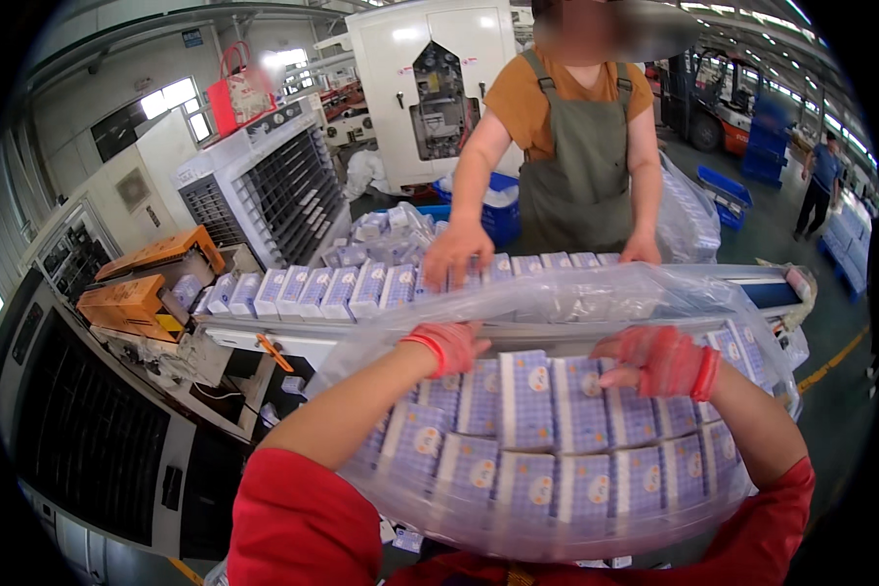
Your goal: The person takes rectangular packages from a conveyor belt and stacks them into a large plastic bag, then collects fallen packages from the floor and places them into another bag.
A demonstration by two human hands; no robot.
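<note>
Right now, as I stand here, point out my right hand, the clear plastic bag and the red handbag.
Right hand (pixel 658 361): head view, on the back of the gloved hand.
Clear plastic bag (pixel 557 538): head view, on its near lower wall.
Red handbag (pixel 243 104): head view, on its side.

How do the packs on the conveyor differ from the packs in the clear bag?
The conveyor packs form one long line, while the bagged packs sit in at least two rows.
The conveyor packs stand on the conveyor, several leaning; the bagged packs are enclosed by the clear bag.
Both are small, boxy, white-and-lavender packs.
</note>
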